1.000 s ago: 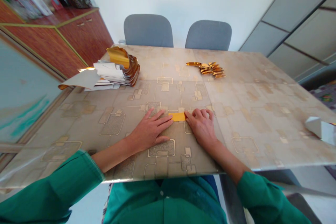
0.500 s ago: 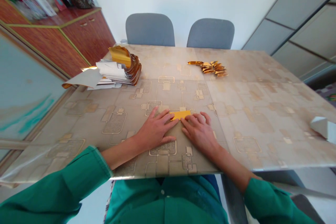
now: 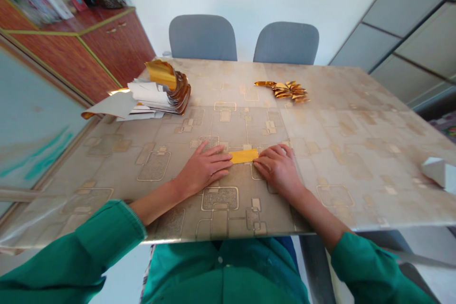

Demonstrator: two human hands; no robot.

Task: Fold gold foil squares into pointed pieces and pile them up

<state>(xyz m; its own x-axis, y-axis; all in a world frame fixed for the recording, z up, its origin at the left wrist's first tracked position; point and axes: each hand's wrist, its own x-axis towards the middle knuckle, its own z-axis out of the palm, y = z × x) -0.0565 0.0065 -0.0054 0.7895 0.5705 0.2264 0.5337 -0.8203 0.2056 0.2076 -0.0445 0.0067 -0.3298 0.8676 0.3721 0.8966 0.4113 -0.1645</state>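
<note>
A small folded gold paper strip [image 3: 243, 156] lies flat on the patterned table [image 3: 338, 123] in front of me. My left hand [image 3: 203, 169] rests palm down with fingers stretched out, its fingertips touching the strip's left end. My right hand [image 3: 278, 166] is curled, knuckles up, its fingertips pressing the strip's right end. Both arms wear green sleeves.
A stack of white and gold paper sheets [image 3: 156, 92] sits at the table's far left. A cluster of folded gold pieces [image 3: 287, 90] lies at the far centre. Two grey chairs [image 3: 202, 37] stand behind. A white folded piece [image 3: 436, 171] lies at the right edge. A wooden cabinet [image 3: 89, 47] is left.
My right hand slid to the right along the strip, uncovering more of it, and curled at the right end. My left hand stayed flat at the left end.
</note>
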